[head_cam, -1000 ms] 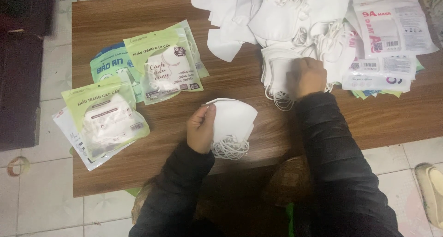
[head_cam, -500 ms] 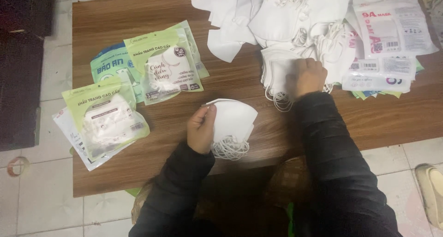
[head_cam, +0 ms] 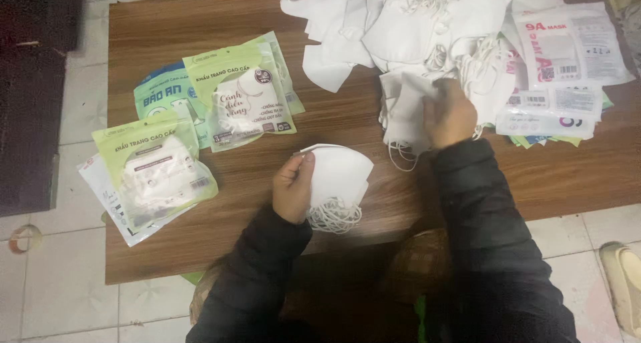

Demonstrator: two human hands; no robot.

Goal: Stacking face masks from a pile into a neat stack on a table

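The left hand [head_cam: 292, 186] pinched a folded mask [head_cam: 340, 176] by its edge; the right hand [head_cam: 449, 113] gripped the pile [head_cam: 407, 36]; light, soft, best held at folds

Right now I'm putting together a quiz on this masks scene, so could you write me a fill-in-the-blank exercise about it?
1. The left hand holds a folded white ____ over the wooden table.
2. The right hand rests on a ____ of loose white masks.
3. The sealed mask packets lying to the person's left are mostly ____ in colour.
4. The person's sleeves are ____.

Missing words: mask; pile; green; black
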